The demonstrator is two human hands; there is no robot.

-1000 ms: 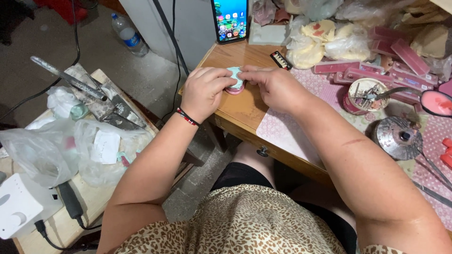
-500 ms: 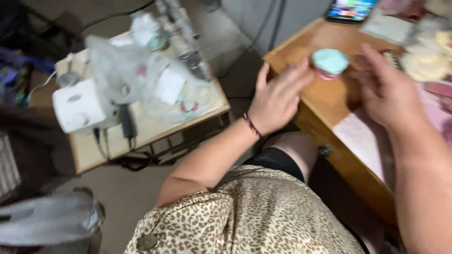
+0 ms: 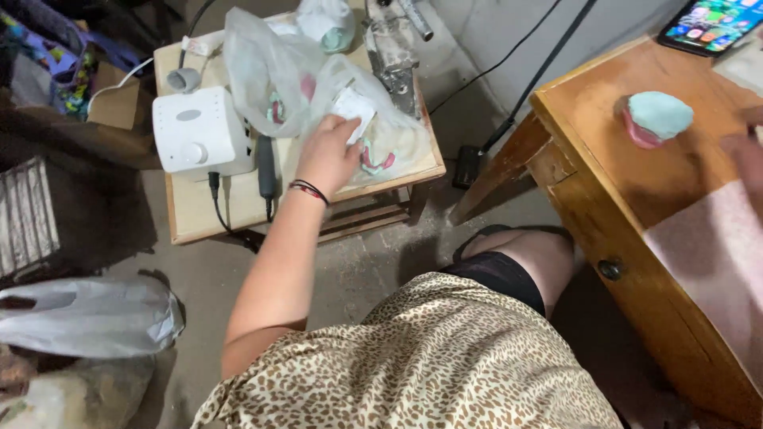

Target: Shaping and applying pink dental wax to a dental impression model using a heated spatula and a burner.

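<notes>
The left hand (image 3: 327, 155), which a second ago pressed with the other hand on the small mint-and-pink piece (image 3: 656, 117) on the wooden desk (image 3: 604, 199), has swung away to the low side table (image 3: 191, 214) at upper left of the frame; its fingers now curl onto a clear plastic bag (image 3: 278, 79) holding a white card and pink-green bits, though whether they pinch it shut I cannot tell. The piece sits alone at upper right, so work on it is paused. The right hand (image 3: 747, 163) is a blur cut off by the right edge, its grip unreadable. The bag's contents are hazy, and the white machine (image 3: 199, 131) beside it hides part of the tabletop
</notes>
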